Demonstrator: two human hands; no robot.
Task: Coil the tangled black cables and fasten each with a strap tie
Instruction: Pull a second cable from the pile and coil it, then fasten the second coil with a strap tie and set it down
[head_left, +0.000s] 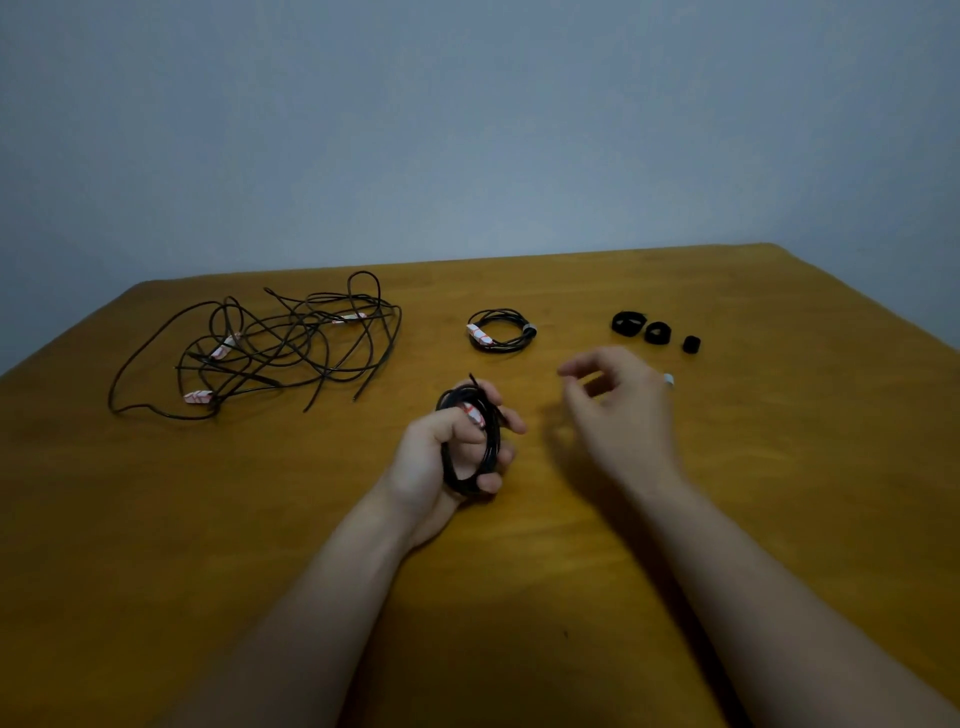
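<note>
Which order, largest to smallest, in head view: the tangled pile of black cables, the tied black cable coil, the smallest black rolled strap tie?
1. tangled pile of black cables
2. tied black cable coil
3. smallest black rolled strap tie
Similar distance, so ranking holds.

- Left hand (431, 462) is turned palm-up, fingers and thumb curled round a coiled black cable (493, 441); its bare forearm reaches in from below.
- Right hand (618, 410) hovers beside it, blurred, fingers loosely curled, holding nothing.
</note>
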